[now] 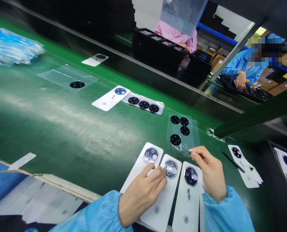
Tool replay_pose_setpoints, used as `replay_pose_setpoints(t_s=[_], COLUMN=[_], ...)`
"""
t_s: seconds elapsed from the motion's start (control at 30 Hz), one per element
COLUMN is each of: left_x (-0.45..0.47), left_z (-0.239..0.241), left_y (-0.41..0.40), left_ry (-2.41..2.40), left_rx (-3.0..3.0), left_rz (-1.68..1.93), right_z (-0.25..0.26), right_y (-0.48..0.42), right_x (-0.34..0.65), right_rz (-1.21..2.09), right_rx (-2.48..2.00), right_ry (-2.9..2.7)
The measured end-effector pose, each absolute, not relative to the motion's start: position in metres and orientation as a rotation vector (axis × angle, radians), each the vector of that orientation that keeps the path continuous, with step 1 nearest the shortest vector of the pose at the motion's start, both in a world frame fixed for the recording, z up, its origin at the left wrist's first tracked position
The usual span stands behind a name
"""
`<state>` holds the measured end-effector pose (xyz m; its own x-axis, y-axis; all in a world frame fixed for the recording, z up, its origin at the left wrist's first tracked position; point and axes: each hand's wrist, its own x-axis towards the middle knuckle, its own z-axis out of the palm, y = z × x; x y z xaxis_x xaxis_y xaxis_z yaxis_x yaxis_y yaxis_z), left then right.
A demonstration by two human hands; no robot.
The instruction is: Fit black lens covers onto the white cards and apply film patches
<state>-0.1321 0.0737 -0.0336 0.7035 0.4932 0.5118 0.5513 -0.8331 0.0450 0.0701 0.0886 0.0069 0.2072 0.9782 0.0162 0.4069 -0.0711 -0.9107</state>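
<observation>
Three white phone back covers lie side by side at the near edge of the green belt (61, 129). My left hand (143, 190) rests on the middle cover (161, 199), its fingertips pressed together on the film at that cover's camera ring (171, 168). My right hand (209, 170) hovers beside the right cover (188, 196), with its fingers curled in a pinch at the edge of a clear film sheet (182, 133) that carries several black octagonal lens pieces. Whether anything is pinched there is unclear. The left cover (140, 164) lies untouched.
Further up the belt lie another white cover (107, 99), a strip with three black lens pieces (143, 104), a clear sheet with one piece (77, 84) and a far cover (94, 60). Black tweezers (232, 162) and more covers (245, 167) lie right. Two people work behind black trays (158, 48).
</observation>
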Motion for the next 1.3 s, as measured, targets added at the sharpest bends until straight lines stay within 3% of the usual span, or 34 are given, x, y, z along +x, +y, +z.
replay_pose_setpoints(t_s=[0.1,0.3,0.67,0.9,1.3], left_x=[-0.146,-0.197,-0.204,-0.194,-0.194], left_z=[-0.031,-0.026,-0.029,-0.025,-0.036], left_y=[0.071,0.070,0.058,0.086,0.085], left_ry=[-0.909,-1.034,-0.996,-0.808,-0.834], left_rx=[-2.859,-2.896,-2.857,-2.855,-2.810], left_rz=[-0.881,-1.004,-0.999,-1.000,-0.892], right_z=[0.008,0.013,0.008,0.006,-0.005], right_y=[0.078,0.057,0.052,0.056,0.069], right_x=[0.079,0.079,0.045,0.025,0.020], right_rz=[1.115,1.240,1.082,1.293,1.232], right_rx=[-1.579,-1.483,-1.700,-1.551,-1.632], right_ry=[-1.053,-0.897,-1.277,-1.208,-1.174])
